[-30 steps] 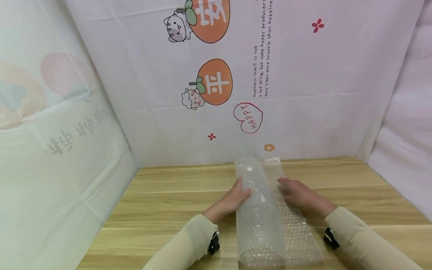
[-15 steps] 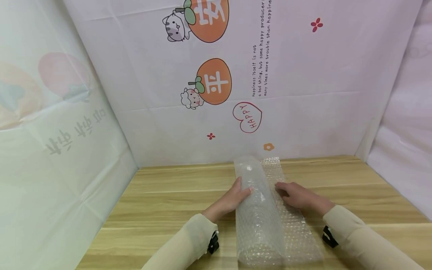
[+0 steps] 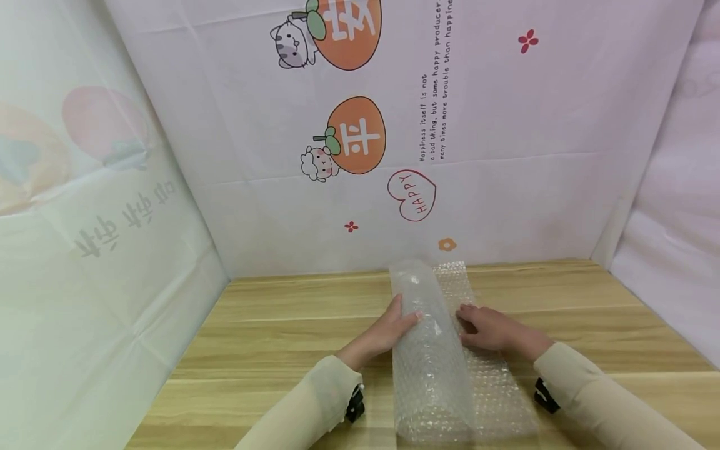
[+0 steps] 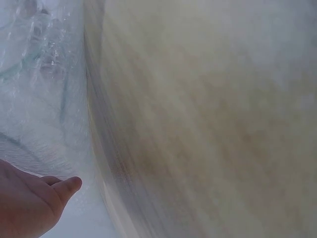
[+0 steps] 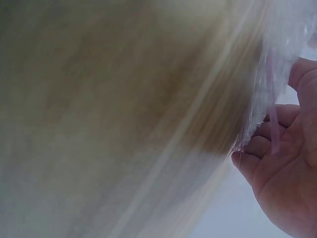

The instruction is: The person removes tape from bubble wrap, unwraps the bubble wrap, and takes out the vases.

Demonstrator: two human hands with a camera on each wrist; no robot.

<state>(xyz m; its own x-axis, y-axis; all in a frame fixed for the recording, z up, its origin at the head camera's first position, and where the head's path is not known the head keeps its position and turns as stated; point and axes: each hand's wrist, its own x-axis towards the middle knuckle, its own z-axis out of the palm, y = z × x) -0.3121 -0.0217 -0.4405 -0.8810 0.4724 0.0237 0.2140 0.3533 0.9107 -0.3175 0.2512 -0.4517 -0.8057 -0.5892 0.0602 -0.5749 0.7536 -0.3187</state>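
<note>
A clear roll of bubble wrap lies lengthwise on the wooden table, its loose flat end stretching out along the right side. My left hand rests against the roll's left side, thumb laid over its top and forefinger pointing toward the back. On the right, my right hand has bent fingers at the loose sheet, close beside the roll. In the right wrist view, the curled fingertips meet the edge of the film. In the left wrist view, only the thumb side of that hand shows against the plastic.
A wood-grain table runs back to a white printed cloth hung behind it. Further cloth panels stand at the left and right. Black wrist mounts sit under the sleeves.
My right hand has shifted slightly left, toward the roll, and its fingers have come down onto the loose sheet. My left hand and the roll look unchanged.
</note>
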